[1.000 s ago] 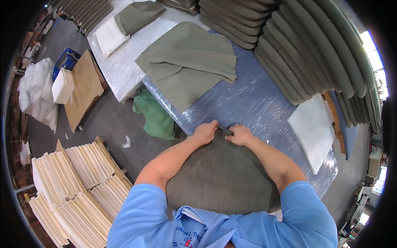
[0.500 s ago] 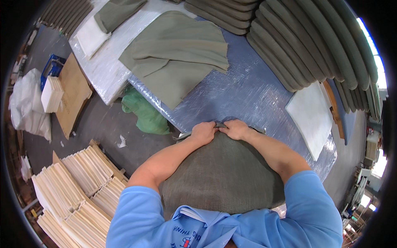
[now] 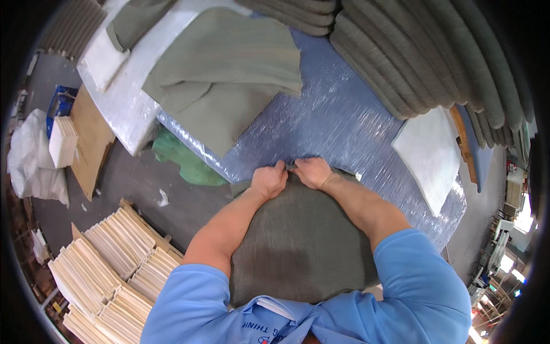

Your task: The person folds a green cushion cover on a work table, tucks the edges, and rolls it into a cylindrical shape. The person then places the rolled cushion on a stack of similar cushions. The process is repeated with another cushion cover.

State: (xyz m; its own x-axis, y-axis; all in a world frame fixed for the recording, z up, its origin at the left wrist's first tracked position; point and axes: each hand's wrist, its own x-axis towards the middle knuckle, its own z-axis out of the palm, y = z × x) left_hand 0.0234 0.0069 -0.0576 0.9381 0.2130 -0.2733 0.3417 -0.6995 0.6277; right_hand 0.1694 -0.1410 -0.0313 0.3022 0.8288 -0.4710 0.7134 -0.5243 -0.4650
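Observation:
A cushion in a grey-green fabric cover point(image 3: 301, 241) lies between my forearms, its near end against my shirt. My left hand point(image 3: 269, 180) pinches the cover's far edge. Close on its right, my right hand point(image 3: 311, 172) grips the same edge, with a small gap between the two hands. A bit of white shows at the edge beyond my right wrist. What lies under the cover is mostly hidden. Beyond my hands, loose grey-green fabric pieces point(image 3: 229, 74) lie spread over the plastic-wrapped blue table point(image 3: 338, 109).
Stacked grey-green cushions point(image 3: 412, 51) stand at the far right, near a white foam pad point(image 3: 429, 155). At left are bundled cream foam slabs point(image 3: 109, 258), a cardboard sheet point(image 3: 91, 143), a white sack point(image 3: 35, 160) and a green bag point(image 3: 183, 157) beside the table.
My hands have shifted slightly left and come a little apart along the cover's edge, both still gripping it. The whole view has shifted slightly.

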